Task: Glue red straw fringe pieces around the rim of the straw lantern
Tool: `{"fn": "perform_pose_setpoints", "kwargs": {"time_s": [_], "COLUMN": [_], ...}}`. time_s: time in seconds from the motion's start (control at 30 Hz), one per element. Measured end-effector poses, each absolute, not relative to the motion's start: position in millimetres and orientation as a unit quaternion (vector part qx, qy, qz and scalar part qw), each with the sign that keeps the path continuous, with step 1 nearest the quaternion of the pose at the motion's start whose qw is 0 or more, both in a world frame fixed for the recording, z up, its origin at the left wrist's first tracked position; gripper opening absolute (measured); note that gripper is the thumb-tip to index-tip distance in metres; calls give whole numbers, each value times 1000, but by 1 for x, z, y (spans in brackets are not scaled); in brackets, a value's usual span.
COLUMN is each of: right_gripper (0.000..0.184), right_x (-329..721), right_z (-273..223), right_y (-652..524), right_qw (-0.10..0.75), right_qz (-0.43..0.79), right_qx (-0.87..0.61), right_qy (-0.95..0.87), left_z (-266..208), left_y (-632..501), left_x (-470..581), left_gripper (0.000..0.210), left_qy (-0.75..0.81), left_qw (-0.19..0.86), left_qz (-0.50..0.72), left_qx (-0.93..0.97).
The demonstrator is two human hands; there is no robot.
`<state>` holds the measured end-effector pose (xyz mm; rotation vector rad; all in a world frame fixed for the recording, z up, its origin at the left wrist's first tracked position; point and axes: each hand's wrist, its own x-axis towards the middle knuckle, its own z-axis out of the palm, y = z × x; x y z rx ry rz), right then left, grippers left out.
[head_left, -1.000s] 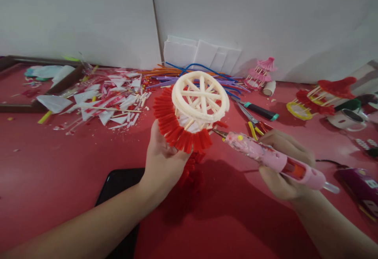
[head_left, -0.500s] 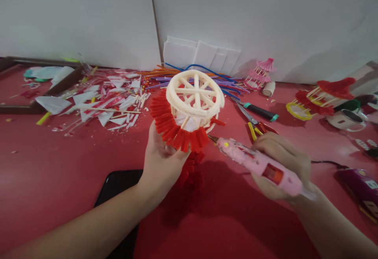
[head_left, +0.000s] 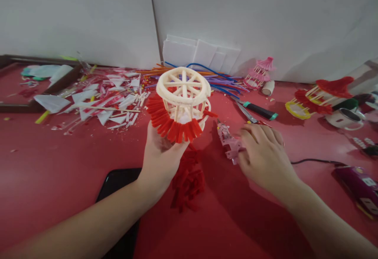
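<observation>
My left hand (head_left: 162, 160) is closed around the lower side of a small craft model (head_left: 183, 89). The model has a cream spoked ring on top, thin posts under it, and a fringe of short red pipe-cleaner pieces (head_left: 177, 129) round its front and left. A single red piece juts out at its right side. Low at the table, my right hand (head_left: 262, 158) has its curled fingers at the handle of a pink glue gun (head_left: 228, 142), whose nozzle points away from me. Below the model lies a pile of cut red pieces (head_left: 189, 182).
Scraps and sticks (head_left: 109, 97) cover the back left, beside a brown tray (head_left: 38, 107). Pipe cleaners (head_left: 206, 78), a cutter (head_left: 260, 110) and scissors (head_left: 246, 113) lie behind. Finished models (head_left: 321, 93), a mug (head_left: 344, 119), a purple box (head_left: 357, 188) and a black phone-like slab (head_left: 118, 184) surround my arms.
My right hand has drawn the glue gun away from the model and lowered it to the table, turning its nozzle away. The model has shifted slightly left and tilted in my left hand.
</observation>
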<state>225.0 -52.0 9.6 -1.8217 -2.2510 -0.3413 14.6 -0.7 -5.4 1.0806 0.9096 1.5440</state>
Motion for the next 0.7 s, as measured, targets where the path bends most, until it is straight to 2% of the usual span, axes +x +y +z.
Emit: {"fn": "perform_pose_setpoints", "kwargs": {"time_s": [0.07,0.13,0.2,0.43,0.7], "right_gripper": [23,18,18,20,25], "right_x": [212,198,186,174,178], "right_z": [13,13,9,-5,1], "right_y": [-57,-61,-64,-64,-65], "right_qw": [198,226,228,199,233], "right_qz": [-55,0,37,30,101], "right_qx": [-521,-401,-342,-303,-295], "right_qy": [-829,-888,-911,-931,-921], "left_z": [-6,-5,-3,-1,3], "left_y": [-1,-1,-1,-4,-8], "left_x": [15,15,15,13,14], "left_gripper": [61,61,59,56,57], "left_qy": [370,367,373,415,422], "left_qw": [504,506,507,480,500], "left_qz": [642,641,635,618,607], "left_qx": [443,444,447,465,451]}}
